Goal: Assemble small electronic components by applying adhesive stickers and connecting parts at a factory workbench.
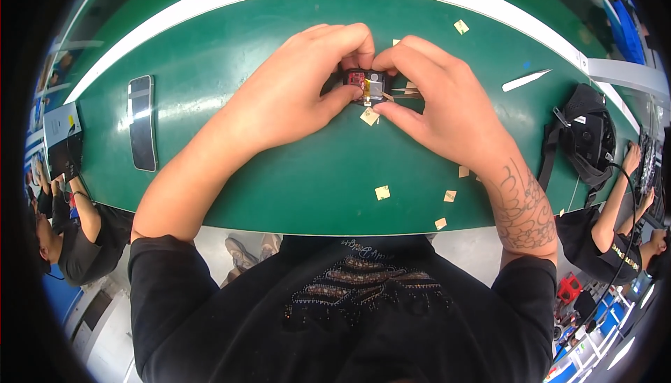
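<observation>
Between my two hands is a small black electronic device with its inside showing: a red circuit board on the left and a silvery block on the right. My left hand grips its left side, thumb at the lower edge and fingers curled behind. From the other side my right hand pinches the device's right end between thumb and fingers. A cream paper square lies just below the device. Thin strips stick out under my right palm, partly hidden, and I cannot make out what they are.
On the green table, several cream paper squares are scattered. A phone lies at the left; white tweezers and a black bag are at the right. Other people sit at both sides.
</observation>
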Available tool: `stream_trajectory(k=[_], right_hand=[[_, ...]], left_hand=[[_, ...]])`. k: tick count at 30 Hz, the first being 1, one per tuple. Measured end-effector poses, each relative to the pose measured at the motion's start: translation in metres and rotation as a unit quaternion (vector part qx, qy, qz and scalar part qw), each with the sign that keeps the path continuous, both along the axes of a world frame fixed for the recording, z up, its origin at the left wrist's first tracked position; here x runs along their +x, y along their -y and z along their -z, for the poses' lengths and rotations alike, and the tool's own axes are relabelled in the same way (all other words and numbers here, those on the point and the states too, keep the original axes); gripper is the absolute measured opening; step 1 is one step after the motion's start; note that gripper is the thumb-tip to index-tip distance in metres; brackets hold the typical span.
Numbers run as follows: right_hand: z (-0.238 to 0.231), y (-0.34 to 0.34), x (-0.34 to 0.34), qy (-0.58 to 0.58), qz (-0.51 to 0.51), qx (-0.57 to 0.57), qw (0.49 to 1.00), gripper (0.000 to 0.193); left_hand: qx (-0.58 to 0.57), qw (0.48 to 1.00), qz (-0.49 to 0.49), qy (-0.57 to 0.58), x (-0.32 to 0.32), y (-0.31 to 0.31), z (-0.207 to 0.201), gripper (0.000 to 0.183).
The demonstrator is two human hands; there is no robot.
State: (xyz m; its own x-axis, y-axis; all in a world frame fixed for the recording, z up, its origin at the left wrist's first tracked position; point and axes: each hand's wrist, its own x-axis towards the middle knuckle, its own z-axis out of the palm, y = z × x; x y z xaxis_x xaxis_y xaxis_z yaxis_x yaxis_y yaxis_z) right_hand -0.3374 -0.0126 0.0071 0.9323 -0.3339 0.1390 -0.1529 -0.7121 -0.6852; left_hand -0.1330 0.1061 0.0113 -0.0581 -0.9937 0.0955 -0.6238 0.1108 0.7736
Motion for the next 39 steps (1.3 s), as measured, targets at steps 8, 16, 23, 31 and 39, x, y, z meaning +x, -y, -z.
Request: stream_trajectory(k=[8,16,23,31,39], right_hand=[[0.001,0.003,0.000,0.007,0.002,0.031,0.999,0.040],[0.000,0.009,0.002,0.032,0.027,0.030,0.999,0.035],[-0.002,0.009,-0.001,0.035,0.051,0.070,0.996,0.030],[-0.004,0.012,-0.007,0.079,0.135,0.089,0.984,0.016],[0.014,0.016,-0.007,0.078,0.110,0.073,0.988,0.010]], left_hand=[[-0.009,1.000,0.018,0.014,0.006,-0.002,0.006,0.028],[0.001,1.000,0.008,0.004,0.008,0.003,-0.004,0.026],[0.011,1.000,-0.028,-0.003,0.009,0.008,-0.007,0.020],[-0.103,0.965,-0.223,0.092,0.078,0.087,0.008,0.018],[-0.136,0.922,-0.249,0.265,0.153,0.128,0.022,0.017]])
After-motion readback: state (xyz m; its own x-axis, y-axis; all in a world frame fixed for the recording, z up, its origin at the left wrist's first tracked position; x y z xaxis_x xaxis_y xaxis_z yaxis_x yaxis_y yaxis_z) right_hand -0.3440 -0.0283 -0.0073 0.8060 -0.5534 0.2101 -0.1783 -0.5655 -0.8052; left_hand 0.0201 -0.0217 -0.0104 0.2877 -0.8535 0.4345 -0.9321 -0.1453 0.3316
